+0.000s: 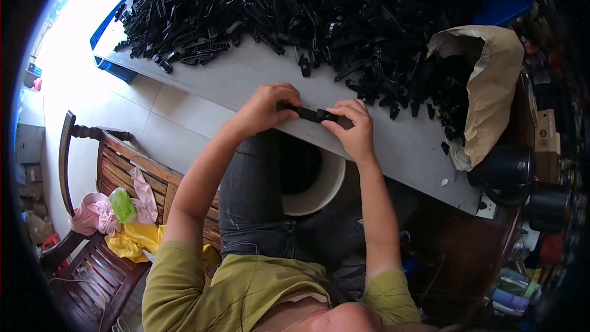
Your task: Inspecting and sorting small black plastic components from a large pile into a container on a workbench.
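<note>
Pinching a black part (307, 114) by its two ends, our left hand (269, 108) and right hand (356, 129) are closed on it at the table (212, 80)'s near edge — probably so each steadies it against the other. We cannot tell whether it is one piece or two. Loose black pieces (246, 6) cover the table's far side — seemingly for easy reach; a white bucket (335, 189) sits below its near edge.

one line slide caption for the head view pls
Left hand and right hand hold black plastic at the edge of a pale table heaped with small black parts.
</note>
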### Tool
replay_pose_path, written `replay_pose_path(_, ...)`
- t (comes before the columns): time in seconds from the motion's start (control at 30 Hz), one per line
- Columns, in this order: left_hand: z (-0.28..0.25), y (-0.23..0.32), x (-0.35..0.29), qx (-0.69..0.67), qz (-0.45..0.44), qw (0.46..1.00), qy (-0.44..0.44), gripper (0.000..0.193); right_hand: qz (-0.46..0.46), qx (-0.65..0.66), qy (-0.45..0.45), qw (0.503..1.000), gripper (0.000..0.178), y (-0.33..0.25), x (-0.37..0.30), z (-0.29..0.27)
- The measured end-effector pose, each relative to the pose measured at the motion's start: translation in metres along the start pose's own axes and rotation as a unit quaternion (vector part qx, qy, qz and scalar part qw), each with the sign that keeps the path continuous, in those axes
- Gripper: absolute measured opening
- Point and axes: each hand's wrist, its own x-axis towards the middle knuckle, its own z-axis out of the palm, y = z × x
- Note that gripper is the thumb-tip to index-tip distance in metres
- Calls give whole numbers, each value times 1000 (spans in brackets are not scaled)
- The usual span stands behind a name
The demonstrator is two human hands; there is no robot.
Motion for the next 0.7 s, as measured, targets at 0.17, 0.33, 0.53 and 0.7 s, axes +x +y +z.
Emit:
replay_pose_path(0.17,0,3,1,-17,-30,999,-1,22,15,8,-2,1000,27,-2,-1,0)
replay_pose_path(0.33,-4,4,3,-11,-46,999,-18,21,21,23,1,1000,28,-1,1,1)
replay_pose_path(0.53,1,2,4,-24,-2,1000,-9,22,12,-20,-12,1000,30,-1,3,3)
replay_pose_path(0.7,-1,4,3,-14,-16,999,-37,23,7,-38,-38,999,29,-7,7,14)
